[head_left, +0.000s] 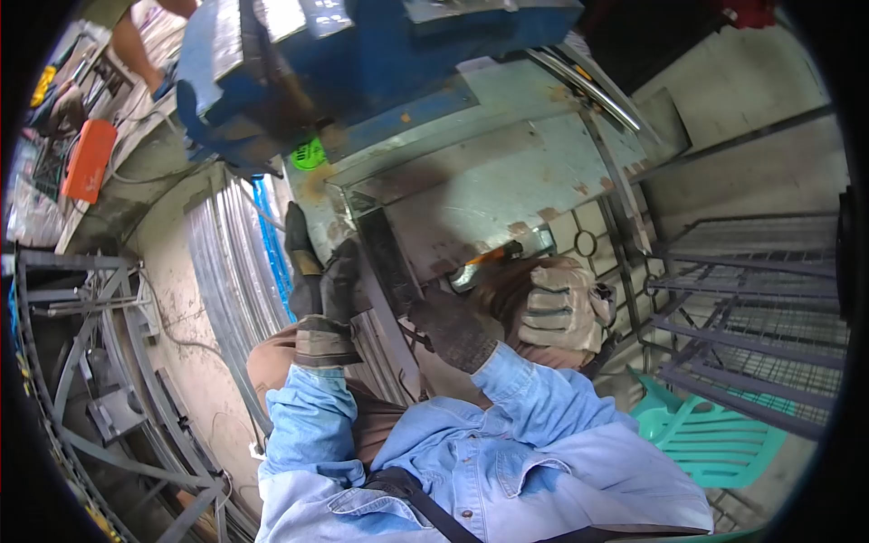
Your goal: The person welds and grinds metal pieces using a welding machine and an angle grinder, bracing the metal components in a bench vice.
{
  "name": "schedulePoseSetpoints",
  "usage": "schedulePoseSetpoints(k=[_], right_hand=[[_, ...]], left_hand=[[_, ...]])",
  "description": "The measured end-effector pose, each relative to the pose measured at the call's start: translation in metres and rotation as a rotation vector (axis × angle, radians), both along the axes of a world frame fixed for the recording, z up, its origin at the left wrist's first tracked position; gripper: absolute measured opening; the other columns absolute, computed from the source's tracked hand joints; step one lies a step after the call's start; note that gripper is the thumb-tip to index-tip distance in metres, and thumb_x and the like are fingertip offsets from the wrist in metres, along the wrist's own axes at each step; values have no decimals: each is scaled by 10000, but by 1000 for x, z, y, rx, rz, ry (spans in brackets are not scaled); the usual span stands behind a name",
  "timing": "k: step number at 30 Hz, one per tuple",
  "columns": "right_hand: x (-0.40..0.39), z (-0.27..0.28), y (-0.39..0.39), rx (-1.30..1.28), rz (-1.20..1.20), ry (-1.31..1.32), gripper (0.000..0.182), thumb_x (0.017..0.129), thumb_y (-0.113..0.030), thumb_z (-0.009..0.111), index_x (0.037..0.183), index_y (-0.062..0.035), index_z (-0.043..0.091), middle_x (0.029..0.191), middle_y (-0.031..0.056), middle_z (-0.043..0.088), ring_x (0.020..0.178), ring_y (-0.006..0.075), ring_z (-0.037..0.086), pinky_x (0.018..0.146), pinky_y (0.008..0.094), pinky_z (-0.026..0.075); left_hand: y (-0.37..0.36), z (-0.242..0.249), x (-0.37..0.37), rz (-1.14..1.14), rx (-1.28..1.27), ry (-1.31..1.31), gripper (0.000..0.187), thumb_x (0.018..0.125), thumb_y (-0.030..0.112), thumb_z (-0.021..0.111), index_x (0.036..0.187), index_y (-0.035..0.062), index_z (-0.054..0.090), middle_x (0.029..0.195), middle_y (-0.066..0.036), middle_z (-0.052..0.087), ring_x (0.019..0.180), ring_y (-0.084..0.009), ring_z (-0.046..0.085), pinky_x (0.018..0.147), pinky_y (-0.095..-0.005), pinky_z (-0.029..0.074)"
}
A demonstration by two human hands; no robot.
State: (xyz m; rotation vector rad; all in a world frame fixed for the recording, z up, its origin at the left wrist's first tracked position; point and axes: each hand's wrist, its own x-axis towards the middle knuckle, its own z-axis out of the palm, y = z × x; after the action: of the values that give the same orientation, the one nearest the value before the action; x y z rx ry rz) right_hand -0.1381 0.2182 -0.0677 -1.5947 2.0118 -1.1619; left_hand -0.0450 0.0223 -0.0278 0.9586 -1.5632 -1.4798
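Note:
My left hand (324,285), in a dark work glove with a tan cuff, is raised left of a metal frame (387,312). Its fingers are stretched out and apart, with nothing visible between them. To the right of the frame is my right hand (455,333), also in a dark glove. Its fingers are curled at the frame's edge around a small dark piece I cannot make out. Above both hands stands a blue machine (362,68) with a green round sticker (309,154). An orange-handled tool (493,256) lies beyond my right hand.
Pale work gloves (561,308) rest beside my right forearm. Long metal strips (231,253) stand at left, near an orange box (89,161). Dark wire racks (751,308) and a turquoise plastic chair (711,434) are at right. Another person's leg (134,45) shows at upper left.

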Motion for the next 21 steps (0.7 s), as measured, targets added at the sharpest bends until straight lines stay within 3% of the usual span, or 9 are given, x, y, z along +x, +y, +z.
schedulePoseSetpoints(k=[1, 2, 5, 8, 11, 13, 15, 18, 21], right_hand=[[-2, 11, -2, 28, 12, -43, 373, 926, -44, 677, 1298, -68, 683, 1006, 186, 639, 917, 385, 656, 761, 493, 554], [-2, 24, -3, 241, -78, -441, 347, 932, -48, 674, 1278, -61, 691, 1001, 184, 638, 916, 384, 656, 757, 495, 553], [-4, 38, -4, 423, -181, -823, 249, 952, -61, 668, 1198, -40, 701, 1000, 172, 639, 833, 335, 669, 676, 457, 552], [-7, 36, -1, 353, -88, -703, 276, 1076, -277, 529, 1145, -26, 622, 829, 53, 612, 634, 111, 614, 560, 316, 514], [-7, 31, 1, 476, -261, -1062, 181, 1039, -182, 584, 1108, -25, 643, 851, 86, 634, 658, 157, 638, 564, 329, 513], [-8, 9, 12, 81, 24, 4, 97, 972, -85, 642, 1044, -24, 665, 881, 128, 648, 688, 249, 656, 575, 362, 516], [-5, 9, 16, 175, -29, -303, 204, 882, -97, 729, 1079, -43, 724, 930, 125, 668, 695, 252, 681, 577, 378, 550], [-8, 1, 23, 18, 3, 319, 299, 828, -55, 748, 1127, -49, 736, 1025, 145, 712, 775, 303, 718, 624, 411, 579], [-5, 4, 22, 48, -10, 169, 97, 906, -20, 693, 997, -43, 672, 909, 151, 652, 823, 353, 662, 640, 477, 522]], left_hand=[[-3, -4, 3, -5, -77, -32, 908, 929, 73, 757, 1690, 132, 264, 1608, -127, 456, 1323, -235, 551, 1054, -335, 514], [-5, -8, 4, -9, -151, -63, 911, 926, 76, 760, 1689, 133, 266, 1619, -128, 448, 1355, -240, 532, 1079, -342, 500], [-6, -20, 4, -25, -347, -153, 920, 918, 84, 770, 1689, 135, 270, 1653, -130, 421, 1450, -254, 473, 1154, -364, 458], [-4, -23, 2, -15, -190, -49, 941, 895, 69, 783, 1686, 125, 276, 1673, -133, 401, 1484, -273, 458, 1201, -385, 413], [-4, -18, 3, -28, -91, 123, 969, 880, 86, 817, 1681, 116, 275, 1681, -139, 393, 1525, -291, 412, 1236, -395, 363], [-8, -10, 7, -62, -175, 99, 941, 883, 134, 837, 1666, 106, 315, 1671, -141, 408, 1546, -310, 379, 1255, -409, 329], [-20, 14, 15, -24, -230, -40, 879, 882, 217, 844, 1625, 81, 395, 1611, -185, 481, 1555, -357, 364, 1272, -430, 300], [-48, 34, 21, -200, -365, -197, 836, 880, 264, 841, 1591, 72, 446, 1564, -208, 523, 1548, -387, 364, 1267, -443, 307], [-73, 44, 20, -321, -464, -300, 812, 878, 295, 839, 1569, 66, 480, 1533, -222, 550, 1543, -406, 364, 1264, -452, 311]])
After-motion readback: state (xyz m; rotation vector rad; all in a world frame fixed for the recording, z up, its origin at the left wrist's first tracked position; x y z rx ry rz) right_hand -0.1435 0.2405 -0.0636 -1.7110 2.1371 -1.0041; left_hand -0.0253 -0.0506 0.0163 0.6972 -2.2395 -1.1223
